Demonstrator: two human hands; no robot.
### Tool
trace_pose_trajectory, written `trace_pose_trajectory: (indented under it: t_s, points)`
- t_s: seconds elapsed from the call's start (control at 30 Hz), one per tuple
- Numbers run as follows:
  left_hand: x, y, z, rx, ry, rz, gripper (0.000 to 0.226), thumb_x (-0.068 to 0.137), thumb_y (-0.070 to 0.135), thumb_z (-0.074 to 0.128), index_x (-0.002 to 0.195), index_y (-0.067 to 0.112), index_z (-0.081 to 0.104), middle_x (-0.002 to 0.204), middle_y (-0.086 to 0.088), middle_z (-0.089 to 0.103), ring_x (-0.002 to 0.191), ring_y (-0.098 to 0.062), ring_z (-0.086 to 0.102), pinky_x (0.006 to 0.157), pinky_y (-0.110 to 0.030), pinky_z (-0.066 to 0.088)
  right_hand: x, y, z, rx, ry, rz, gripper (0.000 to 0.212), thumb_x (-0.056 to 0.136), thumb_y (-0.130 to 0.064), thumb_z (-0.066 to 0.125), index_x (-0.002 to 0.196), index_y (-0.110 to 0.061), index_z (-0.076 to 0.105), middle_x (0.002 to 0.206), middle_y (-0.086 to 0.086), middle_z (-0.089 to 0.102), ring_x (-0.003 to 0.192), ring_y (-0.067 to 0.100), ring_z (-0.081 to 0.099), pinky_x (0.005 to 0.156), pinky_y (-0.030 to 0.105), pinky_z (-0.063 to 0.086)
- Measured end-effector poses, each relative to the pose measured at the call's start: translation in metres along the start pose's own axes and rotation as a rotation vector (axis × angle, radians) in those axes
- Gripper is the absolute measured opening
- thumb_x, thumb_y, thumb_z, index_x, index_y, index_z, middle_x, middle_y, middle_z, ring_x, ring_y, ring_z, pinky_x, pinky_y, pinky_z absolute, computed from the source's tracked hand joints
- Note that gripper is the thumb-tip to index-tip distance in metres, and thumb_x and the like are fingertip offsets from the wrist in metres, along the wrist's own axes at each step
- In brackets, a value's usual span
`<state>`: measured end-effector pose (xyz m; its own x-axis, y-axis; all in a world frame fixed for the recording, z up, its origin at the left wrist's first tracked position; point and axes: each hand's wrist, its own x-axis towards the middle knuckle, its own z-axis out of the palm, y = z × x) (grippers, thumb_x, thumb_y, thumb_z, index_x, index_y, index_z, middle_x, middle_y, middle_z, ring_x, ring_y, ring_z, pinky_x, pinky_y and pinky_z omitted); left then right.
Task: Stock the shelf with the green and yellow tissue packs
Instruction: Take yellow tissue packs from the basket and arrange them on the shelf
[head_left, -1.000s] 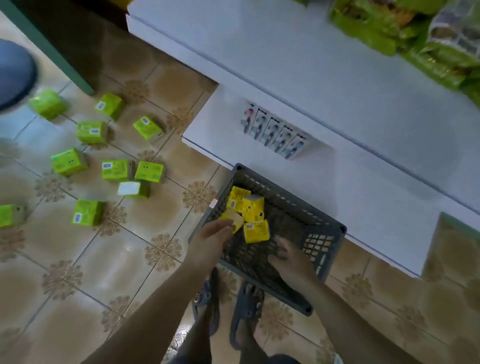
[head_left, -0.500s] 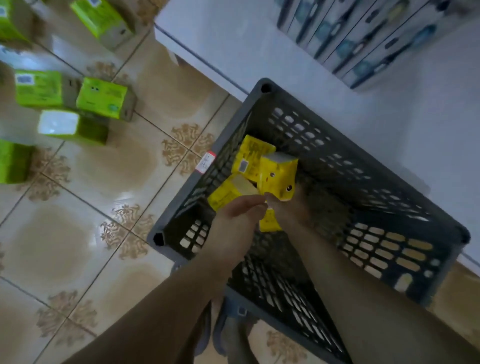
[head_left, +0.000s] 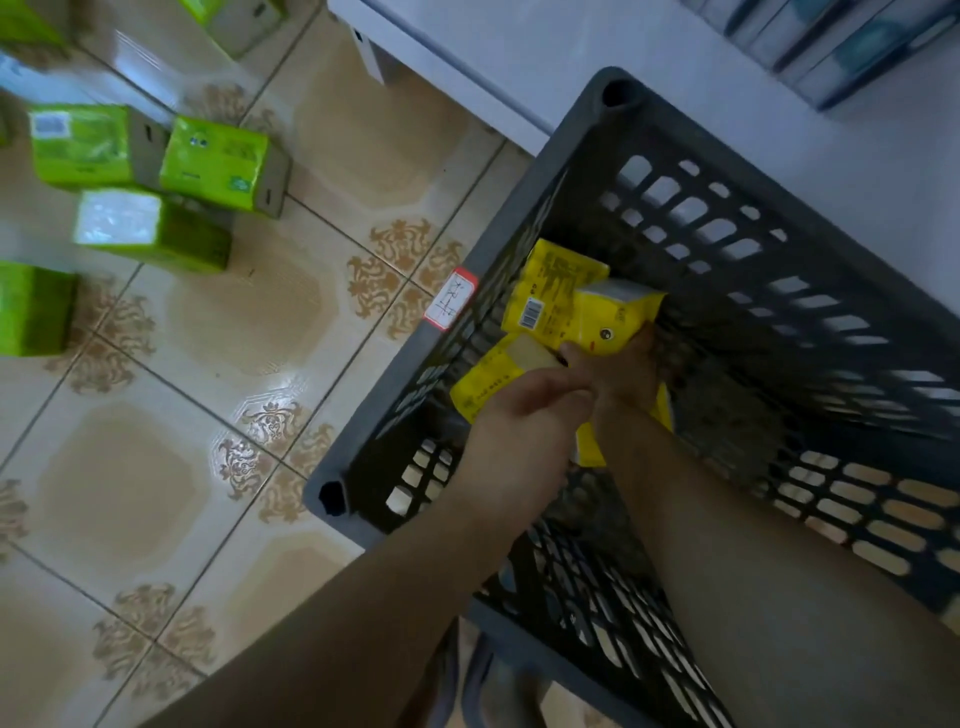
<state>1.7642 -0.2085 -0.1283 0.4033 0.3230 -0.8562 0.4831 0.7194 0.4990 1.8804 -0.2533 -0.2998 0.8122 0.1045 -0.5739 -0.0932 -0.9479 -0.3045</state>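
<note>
Floor tile fills the left of the frame, where green tissue packs (head_left: 223, 163) lie loose in the upper left, well apart from your hands and not yet gathered. At centre, the grey basket (head_left: 400, 358) presents its near-left wall, a red-edged label (head_left: 450, 300) on the rim. Inside, your left hand (head_left: 524, 441) curls round a flat yellow pack (head_left: 493, 382), fingers folded over its edge, apparently to lift it. Touching it on the right, your right hand (head_left: 621, 371) pinches an upright yellow pack (head_left: 615, 317) between thumb and fingers; another yellow pack (head_left: 550, 291) leans behind. Both hands crowd one corner, so lift straight up past the rim. The basket's right half is open. The white shelf (head_left: 545, 47) crosses the top of the frame.
</note>
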Motion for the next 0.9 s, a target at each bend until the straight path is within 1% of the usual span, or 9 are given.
trace_pose_trajectory:
  t_s: [0.07,0.2,0.37,0.43,0.53,0.63,0.73,0.8,0.9]
  points:
    - [-0.007,0.002,0.001,0.031,0.007,0.004,0.019,0.094,0.018,0.053,0.106,0.022,0.068,0.113,-0.019,0.065,0.084,-0.016,0.058,0.061,-0.019,0.044,-0.004,0.001,-0.011,0.046,0.024,-0.017,0.087,0.078,-0.038,0.071,0.148,-0.011,0.026,0.148,0.014,0.039,0.134,0.031,0.04,0.108,0.039,0.034]
    - [-0.033,0.008,0.007,0.074,0.027,0.022,0.021,0.094,0.019,0.054,0.109,0.024,0.067,0.112,-0.016,0.067,0.083,-0.013,0.059,0.063,-0.018,0.045,-0.033,0.003,-0.053,0.199,0.002,-0.038,0.064,0.078,-0.029,0.072,0.134,-0.012,0.046,0.133,0.013,0.054,0.12,0.032,0.052,0.089,0.034,0.042]
    - [-0.093,0.03,0.02,0.106,0.051,0.04,0.017,0.092,0.019,0.057,0.099,0.031,0.068,0.11,-0.001,0.069,0.101,-0.013,0.063,0.098,-0.035,0.047,-0.101,-0.001,-0.136,0.431,-0.126,-0.058,0.055,0.077,-0.02,0.075,0.125,-0.017,0.049,0.108,0.002,0.061,0.098,0.021,0.059,0.079,0.028,0.044]
    - [-0.123,0.047,0.027,0.116,0.064,0.057,0.017,0.091,0.02,0.059,0.093,0.033,0.069,0.11,0.004,0.069,0.104,-0.014,0.062,0.103,-0.041,0.044,-0.134,-0.001,-0.172,0.5,-0.172,-0.075,0.055,0.076,-0.019,0.075,0.125,-0.022,0.05,0.106,-0.003,0.063,0.092,0.016,0.062,0.078,0.029,0.049]
    - [-0.174,0.078,0.038,0.101,0.096,0.114,0.013,0.078,0.03,0.065,0.085,0.036,0.073,0.1,0.006,0.072,0.101,-0.014,0.064,0.101,-0.044,0.045,-0.182,-0.009,-0.228,0.617,-0.236,-0.08,0.047,0.078,-0.016,0.075,0.116,-0.029,0.051,0.104,-0.008,0.065,0.088,0.005,0.063,0.074,0.026,0.051]
    - [-0.229,0.111,0.048,0.107,0.076,0.181,0.019,0.079,0.027,0.063,0.095,0.03,0.072,0.102,0.004,0.072,0.101,-0.015,0.065,0.1,-0.042,0.046,-0.232,-0.019,-0.289,0.736,-0.28,-0.065,0.049,0.079,-0.021,0.075,0.122,-0.029,0.052,0.109,-0.009,0.066,0.095,0.01,0.064,0.085,0.034,0.052]
    - [-0.286,0.145,0.059,0.111,0.049,0.268,0.021,0.09,0.012,0.058,0.107,0.015,0.069,0.107,-0.004,0.07,0.093,-0.014,0.066,0.083,-0.025,0.053,-0.28,-0.027,-0.351,0.803,-0.283,-0.11,0.048,0.08,-0.024,0.074,0.123,-0.03,0.053,0.11,-0.01,0.068,0.097,0.011,0.066,0.086,0.033,0.052]
    - [-0.328,0.167,0.07,0.082,0.009,0.315,0.023,0.093,0.005,0.053,0.112,0.006,0.066,0.107,-0.007,0.069,0.087,-0.012,0.065,0.068,-0.015,0.051,-0.312,-0.026,-0.391,0.853,-0.274,-0.146,0.048,0.081,-0.02,0.074,0.125,-0.028,0.054,0.111,-0.008,0.069,0.094,0.009,0.068,0.079,0.029,0.055]
    - [-0.391,0.191,0.082,0.1,-0.068,0.405,0.024,0.095,0.007,0.052,0.115,0.007,0.065,0.111,-0.007,0.068,0.099,-0.016,0.064,0.073,-0.017,0.049,-0.367,-0.03,-0.452,0.918,-0.215,-0.219,0.039,0.084,-0.014,0.07,0.117,-0.028,0.056,0.104,-0.012,0.069,0.084,0.002,0.069,0.062,0.015,0.052]
